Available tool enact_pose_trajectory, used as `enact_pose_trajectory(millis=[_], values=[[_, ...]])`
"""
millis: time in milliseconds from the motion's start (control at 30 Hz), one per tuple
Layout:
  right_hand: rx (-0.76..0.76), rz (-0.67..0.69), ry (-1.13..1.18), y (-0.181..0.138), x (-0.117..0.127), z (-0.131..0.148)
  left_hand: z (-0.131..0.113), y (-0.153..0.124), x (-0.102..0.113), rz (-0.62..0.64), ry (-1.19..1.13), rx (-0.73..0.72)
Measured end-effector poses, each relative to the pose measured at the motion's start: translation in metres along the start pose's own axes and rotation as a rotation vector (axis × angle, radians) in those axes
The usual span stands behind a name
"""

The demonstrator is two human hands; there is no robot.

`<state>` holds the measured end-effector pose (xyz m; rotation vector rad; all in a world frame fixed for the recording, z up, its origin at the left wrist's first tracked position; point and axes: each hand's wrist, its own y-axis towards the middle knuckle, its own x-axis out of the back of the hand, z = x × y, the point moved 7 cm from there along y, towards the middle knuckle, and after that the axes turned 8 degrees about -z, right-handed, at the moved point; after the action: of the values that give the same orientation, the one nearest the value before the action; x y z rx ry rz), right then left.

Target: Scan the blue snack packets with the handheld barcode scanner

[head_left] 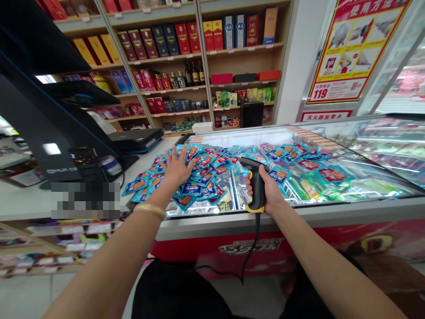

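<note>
Clutching the scanner (257, 188) upright in the right grip (272, 190), resting a wide-open left grip (177, 170) on packets (203, 177) left of it!

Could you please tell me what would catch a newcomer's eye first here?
Probably the heap of blue snack packets spread across the top of the chest freezer, with the left hand over it. The black-and-yellow barcode scanner in the right hand, near the freezer's front edge, may come next. The red poster marked 119, at upper right, also stands out.

Free air above packets (203, 177), apparently a glass lid (375, 155) rightward
</note>
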<state>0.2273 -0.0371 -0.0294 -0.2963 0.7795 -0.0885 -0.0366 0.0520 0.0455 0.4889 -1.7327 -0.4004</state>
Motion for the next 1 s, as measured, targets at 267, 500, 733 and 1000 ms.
enact_pose_trajectory(millis=[267, 500, 733, 1000], values=[[0.149, -0.064, 0.088, -0.013, 0.053, 0.055, -0.113, -0.030, 0.001, -0.235, -0.232, -0.322], [0.248, -0.140, 0.050, -0.019, 0.113, 0.102, -0.231, -0.086, -0.066, 0.145, -0.362, -0.473], [0.236, -0.083, -0.070, -0.017, 0.115, 0.098, -0.262, -0.098, -0.088, 0.257, -0.324, -0.528], [0.213, -0.103, -0.017, -0.021, 0.113, 0.097, -0.251, -0.095, -0.079, 0.152, -0.565, -0.388]])
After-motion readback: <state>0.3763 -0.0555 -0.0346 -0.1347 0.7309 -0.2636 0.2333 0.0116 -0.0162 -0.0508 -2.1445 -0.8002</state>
